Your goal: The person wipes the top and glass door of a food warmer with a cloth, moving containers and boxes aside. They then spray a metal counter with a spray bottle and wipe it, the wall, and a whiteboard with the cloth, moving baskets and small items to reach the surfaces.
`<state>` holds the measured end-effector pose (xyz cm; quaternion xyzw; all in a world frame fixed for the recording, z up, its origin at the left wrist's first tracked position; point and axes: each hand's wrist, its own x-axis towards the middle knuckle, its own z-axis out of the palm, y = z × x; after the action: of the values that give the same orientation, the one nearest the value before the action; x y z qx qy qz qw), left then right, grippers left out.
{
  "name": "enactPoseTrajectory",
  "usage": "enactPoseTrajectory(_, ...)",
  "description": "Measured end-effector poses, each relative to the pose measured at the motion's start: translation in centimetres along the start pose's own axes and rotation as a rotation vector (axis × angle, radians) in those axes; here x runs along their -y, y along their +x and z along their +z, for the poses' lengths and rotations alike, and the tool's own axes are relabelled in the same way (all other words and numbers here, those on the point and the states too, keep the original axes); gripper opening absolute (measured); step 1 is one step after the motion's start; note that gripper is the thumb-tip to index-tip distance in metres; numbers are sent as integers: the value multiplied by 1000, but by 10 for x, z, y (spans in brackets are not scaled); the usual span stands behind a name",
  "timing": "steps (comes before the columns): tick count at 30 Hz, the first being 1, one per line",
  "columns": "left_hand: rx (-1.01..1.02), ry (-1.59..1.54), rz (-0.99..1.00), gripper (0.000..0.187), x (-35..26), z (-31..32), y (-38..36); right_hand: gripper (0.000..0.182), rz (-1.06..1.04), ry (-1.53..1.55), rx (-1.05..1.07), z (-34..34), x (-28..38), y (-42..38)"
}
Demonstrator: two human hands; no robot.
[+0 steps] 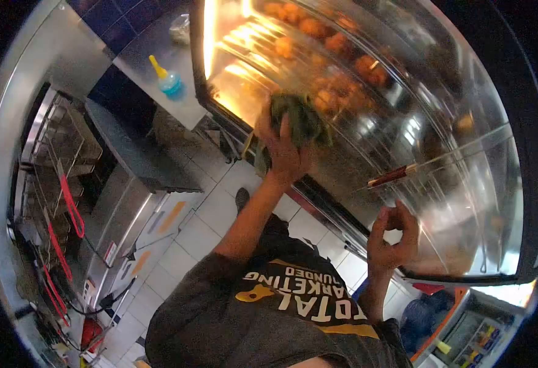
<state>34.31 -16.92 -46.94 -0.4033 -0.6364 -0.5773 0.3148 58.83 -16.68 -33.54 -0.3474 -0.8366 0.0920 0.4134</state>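
Nearest, at 6 o'clock, is the wearer's dark shirt [269,306], its white and yellow lettering upside down from this view. The right hand [394,236], toward 4 o'clock, is curled, thumb and fingers bent into a small ring with a narrow gap showing through; whether the fingertips meet or pinch anything small cannot be told. The left hand [287,150], just above the centre toward 12 o'clock, has its fingers closed over a bunched dark green cloth [299,116], which lies at the near edge of a lit display cabinet [336,150]. Exactly where the cloth touches the cabinet is hidden by the hand. At 3 o'clock, just beyond the right hand and apart from it, is a reddish-brown handle [391,176] on the cabinet's clear front. Beneath the arms are pale floor tiles [186,257]. Past the glass, toward 1 o'clock, orange-brown pieces of food [336,46] sit in rows, blurred by reflections. Between 10 and 11 o'clock, a bottle of blue liquid with a yellow nozzle [169,84] stands on a metal counter [143,67]. Farther out at 9 o'clock, wire baskets with red handles [71,205] hang beside steel kitchen equipment [125,153].
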Motion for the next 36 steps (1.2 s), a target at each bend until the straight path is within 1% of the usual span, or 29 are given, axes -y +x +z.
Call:
enactPoseTrajectory(1, 4, 61, 6, 55, 0, -1, 19, 22, 30, -23, -27, 1, 2, 5)
enactPoseTrajectory(2, -34, 45, 18, 55, 0, 0, 51, 26, 56, 118, -109, 8, 0, 8)
enactPoseTrajectory(3, -67, 32, 29, 55, 2, 2, 89, 26, 48, 129, -97, 10, 1, 12)
enactPoseTrajectory(4, 44, 28, -89, 54, 10, 2, 120, 25, 61, 95, -88, 11, 1, 14)
enactPoseTrajectory(6, -19, 100, -96, 46, 13, -7, 176, 22, 119, 62, -74, 16, 5, 20)
enactPoseTrajectory(7, -183, 178, 13, 43, 16, -11, 192, 22, 115, 68, -63, 18, 8, 21)
enactPoseTrajectory(8, -312, 60, 106, 46, 52, 6, 187, 21, 182, 95, -44, 20, 9, 23)
enactPoseTrajectory(9, -269, -101, -52, 48, 70, 5, 162, 21, 248, 119, -29, 21, 10, 25)
enactPoseTrajectory(10, -213, -80, -148, 50, 85, -4, 137, 21, 236, 122, -32, 21, 10, 26)
enactPoseTrajectory(11, -153, -53, -241, 51, 100, -14, 112, 19, 215, 58, -33, 21, 8, 26)
enactPoseTrajectory(12, -72, 157, -277, 51, 107, -29, 84, 17, 201, -10, -35, 21, 8, 25)
enactPoseTrajectory(13, -84, 179, -310, 50, 112, -34, 52, 17, 199, -10, -43, 20, 10, 25)
enactPoseTrajectory(14, -100, 199, -340, 50, 116, -34, 37, 15, 208, 15, -23, 20, 13, 27)
enactPoseTrajectory(16, -125, 183, -321, 49, 113, -31, 50, 13, 208, 39, -19, 19, 18, 30)
enactPoseTrajectory(17, -142, 178, -311, 47, 105, -31, 67, 14, 241, 43, -22, 20, 20, 31)
enactPoseTrajectory(18, -116, 222, -272, 47, 101, -26, 90, 15, 277, 48, -22, 21, 23, 31)
enactPoseTrajectory(19, -104, 201, -222, 50, 89, -25, 126, 15, 272, 48, -31, 22, 25, 31)
enactPoseTrajectory(20, -133, 231, -44, 51, 87, -20, 161, 15, 287, 28, -34, 23, 27, 32)
enactPoseTrajectory(23, -166, 270, 242, 50, 64, -17, 264, 15, 319, -6, -52, 27, 23, 27)
enactPoseTrajectory(25, -113, 167, 104, 51, 56, -17, 279, 14, 336, -14, -72, 26, 24, 25)
enactPoseTrajectory(26, -112, 161, 111, 51, 63, -17, 272, 14, 368, 10, -83, 27, 26, 25)
enactPoseTrajectory(27, -83, 200, 108, 50, 77, -16, 251, 13, 407, 32, -99, 29, 29, 24)
enactPoseTrajectory(30, 27, 283, 32, 49, 112, -34, 149, 12, 411, 8, -110, 29, 35, 24)
enactPoseTrajectory(31, 22, 28, -141, 49, 117, -38, 106, 12, 419, 4, -128, 30, 39, 26)
enactPoseTrajectory(33, 21, -241, -308, 49, 120, -45, 78, 12, 487, -51, -99, 28, 48, 31)
enactPoseTrajectory(35, 60, 170, -31, 51, 116, -49, 94, 13, 475, -75, -113, 29, 49, 33)
enactPoseTrajectory(36, 81, 173, -25, 51, 114, -45, 115, 13, 462, -102, -99, 27, 50, 31)
